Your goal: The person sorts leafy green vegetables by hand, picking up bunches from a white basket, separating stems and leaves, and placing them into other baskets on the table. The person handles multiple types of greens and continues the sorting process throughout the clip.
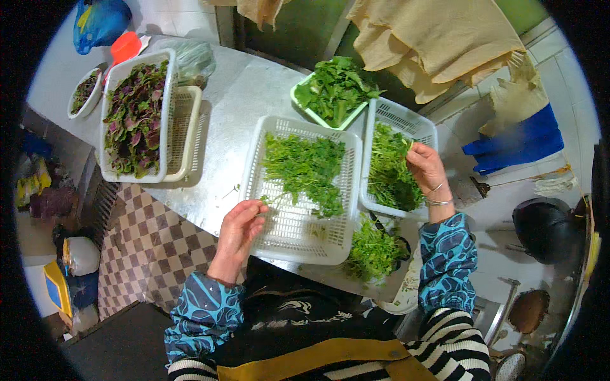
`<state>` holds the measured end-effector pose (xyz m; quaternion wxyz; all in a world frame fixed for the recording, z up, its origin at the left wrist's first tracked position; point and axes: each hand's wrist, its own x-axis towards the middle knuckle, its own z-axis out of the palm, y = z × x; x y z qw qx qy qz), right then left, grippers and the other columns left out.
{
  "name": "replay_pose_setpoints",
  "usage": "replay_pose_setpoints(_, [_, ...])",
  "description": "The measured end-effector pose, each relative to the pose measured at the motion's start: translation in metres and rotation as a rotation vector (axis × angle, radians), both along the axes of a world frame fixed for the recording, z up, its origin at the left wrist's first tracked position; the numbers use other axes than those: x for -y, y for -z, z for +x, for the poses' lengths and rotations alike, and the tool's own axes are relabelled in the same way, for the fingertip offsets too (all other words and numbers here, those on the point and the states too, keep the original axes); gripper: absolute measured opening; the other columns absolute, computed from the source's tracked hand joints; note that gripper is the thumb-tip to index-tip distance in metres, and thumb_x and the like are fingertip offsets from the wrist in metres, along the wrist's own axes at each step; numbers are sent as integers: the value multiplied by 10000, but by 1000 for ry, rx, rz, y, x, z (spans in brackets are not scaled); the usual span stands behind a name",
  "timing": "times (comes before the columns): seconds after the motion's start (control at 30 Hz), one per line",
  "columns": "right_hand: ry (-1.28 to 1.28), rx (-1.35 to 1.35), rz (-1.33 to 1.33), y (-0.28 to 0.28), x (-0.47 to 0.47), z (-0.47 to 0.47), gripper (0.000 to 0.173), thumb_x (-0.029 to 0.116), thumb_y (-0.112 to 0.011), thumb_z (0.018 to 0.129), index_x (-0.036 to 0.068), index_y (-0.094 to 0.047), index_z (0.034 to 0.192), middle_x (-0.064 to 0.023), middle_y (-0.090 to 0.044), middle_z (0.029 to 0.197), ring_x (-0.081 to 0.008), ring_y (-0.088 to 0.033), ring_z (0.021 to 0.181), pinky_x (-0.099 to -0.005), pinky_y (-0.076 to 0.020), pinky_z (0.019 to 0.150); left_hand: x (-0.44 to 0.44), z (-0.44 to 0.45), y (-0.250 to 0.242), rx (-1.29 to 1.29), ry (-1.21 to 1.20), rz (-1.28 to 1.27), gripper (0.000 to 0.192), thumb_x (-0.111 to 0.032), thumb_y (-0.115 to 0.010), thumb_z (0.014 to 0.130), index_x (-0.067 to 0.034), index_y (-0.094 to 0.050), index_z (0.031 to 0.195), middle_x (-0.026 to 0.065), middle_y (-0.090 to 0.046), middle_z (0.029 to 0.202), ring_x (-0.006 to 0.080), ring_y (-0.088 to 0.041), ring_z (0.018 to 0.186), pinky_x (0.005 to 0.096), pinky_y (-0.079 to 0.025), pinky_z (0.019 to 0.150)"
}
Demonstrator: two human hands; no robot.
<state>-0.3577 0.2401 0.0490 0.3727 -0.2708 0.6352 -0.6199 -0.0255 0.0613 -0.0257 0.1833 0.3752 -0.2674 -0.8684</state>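
Note:
My left hand [241, 227] is at the near left rim of a white plastic basket [305, 250], with a thin green sprig [272, 198] between its thumb and fingertips. Leafy herb stalks [305, 166], resembling cilantro or celery, lie in that basket's far half. My right hand [425, 164], a bracelet at its wrist, pinches a small pale green stem piece [409, 143]. It hovers over the right side of a second white basket [401, 208], which holds more of the herb [388, 166]. Another herb bunch [374, 250] rests at the table's near edge, below the second basket.
Behind the baskets stands a light green tray [307, 105] of leafy greens [333, 90]. At left, a tilted white basket [167, 119] of red-green amaranth leaves [136, 116] rests on a cream basket [186, 138]. Tan cloths [433, 43] hang beyond the metal table [224, 95].

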Motion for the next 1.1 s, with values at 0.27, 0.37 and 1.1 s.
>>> replay_pose_setpoints(0.27, [-85,493,-335,37,-6,12,234,149,-552,834,-6,-521,1007,-72,-563,914,-162,-531,812,-323,-434,777,0,-6,1,47,5,-3,136,-92,-525,838,-26,-564,950,75,-611,851,83,-545,641,184,-458,544])
replay_pose_setpoints(0.37, [-22,519,-279,34,-6,18,174,131,-577,815,29,-534,948,-46,-594,838,-142,-558,741,-239,-457,579,0,-5,5,23,5,-47,137,-96,-528,837,-25,-565,948,73,-612,849,82,-544,639,184,-457,548])
replay_pose_setpoints(1.1, [-354,-1748,411,165,134,125,435,94,-433,761,-43,-423,1174,-143,-511,1022,-286,-436,1050,-408,-355,857,8,16,-2,-43,-81,2,134,-68,-528,832,-21,-569,951,73,-622,863,75,-556,641,180,-464,595])
